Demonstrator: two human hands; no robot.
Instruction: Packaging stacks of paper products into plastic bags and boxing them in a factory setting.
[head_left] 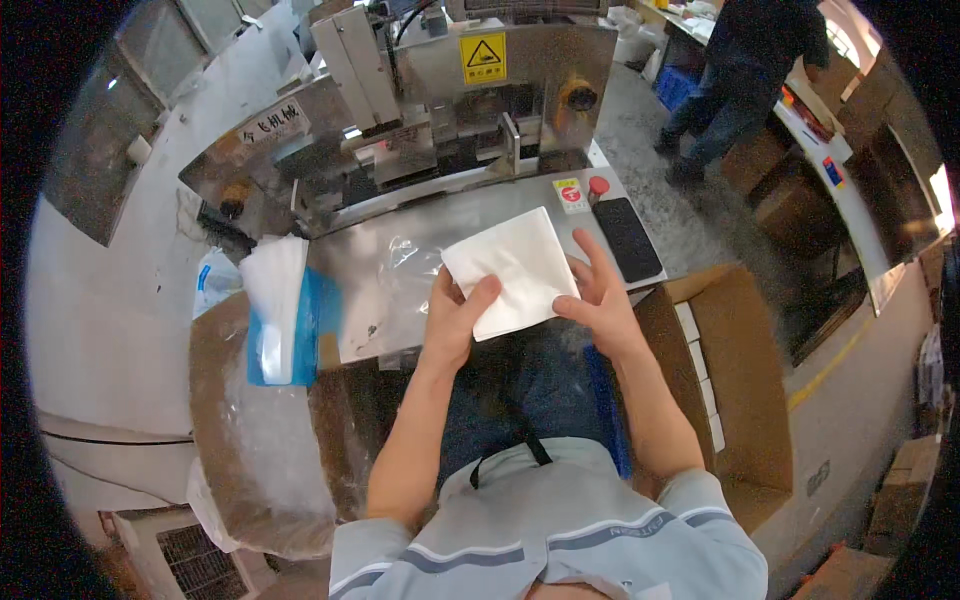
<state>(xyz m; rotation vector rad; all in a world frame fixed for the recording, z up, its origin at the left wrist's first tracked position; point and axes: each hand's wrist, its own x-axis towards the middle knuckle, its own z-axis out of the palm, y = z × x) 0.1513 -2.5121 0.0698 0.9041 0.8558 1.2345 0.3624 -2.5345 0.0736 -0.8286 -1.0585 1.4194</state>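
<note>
Over the front edge of a metal machine table [370, 330] I hold a square stack of white napkins [515, 270], slightly tilted, with soft creases on top. My left hand [455, 315] grips its lower left side, thumb on top and fingers curled round the edge. At the right edge is my right hand [603, 300], its thumb on the lower corner and its index finger stretched away from the stack. A clear plastic bag [408, 270] lies flat on the table left of the stack. The fingers beneath the stack are hidden.
Behind the table stands a machine with a metal guard [560, 75]. A red button [598, 186] and a black phone [628, 238] lie to the right. White plastic sleeves fill a blue holder [328, 300] at left. An open carton [755, 380] holds white packs. A person [740, 75] stands at far right.
</note>
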